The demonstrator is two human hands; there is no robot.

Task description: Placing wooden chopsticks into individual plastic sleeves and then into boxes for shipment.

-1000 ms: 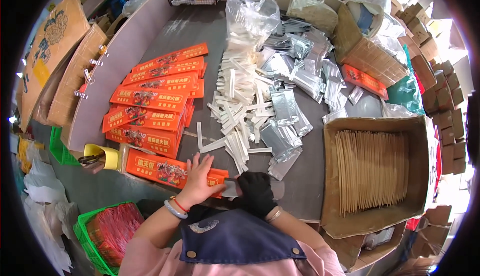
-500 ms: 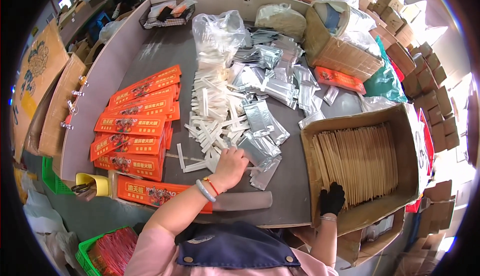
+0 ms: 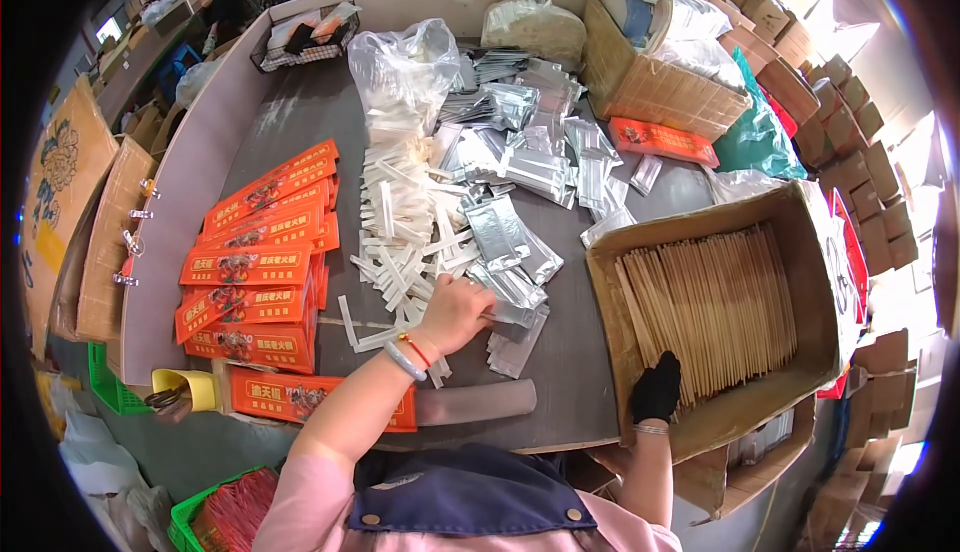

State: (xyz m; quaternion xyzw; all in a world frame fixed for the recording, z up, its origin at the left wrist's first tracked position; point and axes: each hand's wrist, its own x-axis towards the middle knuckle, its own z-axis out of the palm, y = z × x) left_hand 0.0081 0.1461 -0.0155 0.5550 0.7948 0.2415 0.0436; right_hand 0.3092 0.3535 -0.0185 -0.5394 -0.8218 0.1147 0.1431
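Note:
My left hand (image 3: 456, 314), bare with a bangle and a red cord at the wrist, is closed at the near end of a heap of flat silver packets (image 3: 497, 233). Its fingertips pinch the edge of one silver packet (image 3: 516, 315). Beside that hand lies a long pile of narrow white paper-like strips (image 3: 398, 207). On the right, my black-gloved right hand (image 3: 656, 389) reaches inside a cardboard box (image 3: 617, 337). Its fingers are drawn together at the near ends of wooden chopsticks (image 3: 710, 312); what they grip is hidden by the dark glove.
Red printed sleeves (image 3: 250, 269) lie stacked at the left. A yellow cup (image 3: 187, 390) with scissors sits at the near left corner. Grey panels (image 3: 215, 142) wall the table's left and back. A larger cardboard box (image 3: 668, 92) stands at the far right, a wire basket (image 3: 305, 40) far left.
The view has shifted slightly. My left fingers now have a silver packet's edge between them, sticking out to the right. My gloved right fingers have drawn closer together at the chopstick ends.

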